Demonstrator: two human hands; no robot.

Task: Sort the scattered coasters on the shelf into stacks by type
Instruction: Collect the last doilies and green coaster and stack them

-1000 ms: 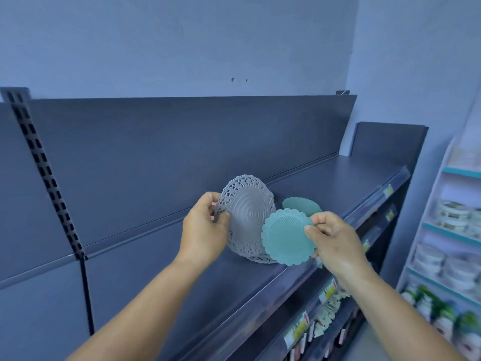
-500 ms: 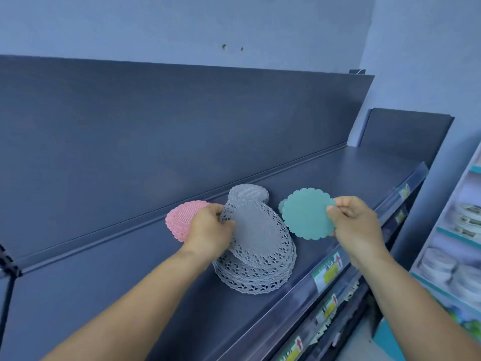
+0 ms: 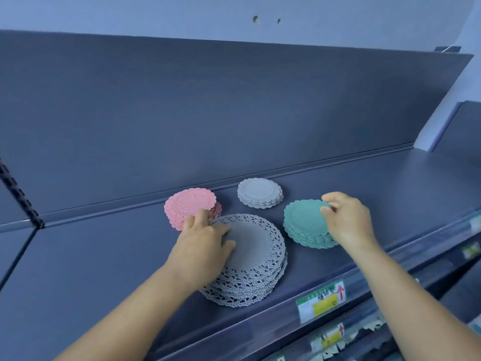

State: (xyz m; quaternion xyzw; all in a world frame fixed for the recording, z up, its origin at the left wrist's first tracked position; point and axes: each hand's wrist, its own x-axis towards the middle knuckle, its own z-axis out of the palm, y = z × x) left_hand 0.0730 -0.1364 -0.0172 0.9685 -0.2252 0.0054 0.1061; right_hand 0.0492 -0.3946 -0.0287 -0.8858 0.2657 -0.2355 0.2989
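Note:
Several stacks of coasters stand on the dark shelf [image 3: 377,183]. A big stack of grey lace coasters [image 3: 252,267] is nearest me; my left hand [image 3: 205,246] lies on its top coaster, fingers spread flat. Behind it on the left is a pink scalloped stack [image 3: 188,207], and a small grey scalloped stack [image 3: 260,192] stands behind it on the right. To the right sits a teal scalloped stack [image 3: 304,225]. My right hand [image 3: 346,220] pinches the far right edge of its top teal coaster, which lies on the stack.
The shelf's tall back panel [image 3: 234,113] rises just behind the stacks. A clear price rail with a yellow-green label [image 3: 321,300] runs along the front edge. Lower shelves with tags show at the bottom right.
My left hand has lowered the grey lace coaster flat onto the lace stack. My right hand has brought the teal coaster down onto the teal stack. The view has tilted down toward the shelf.

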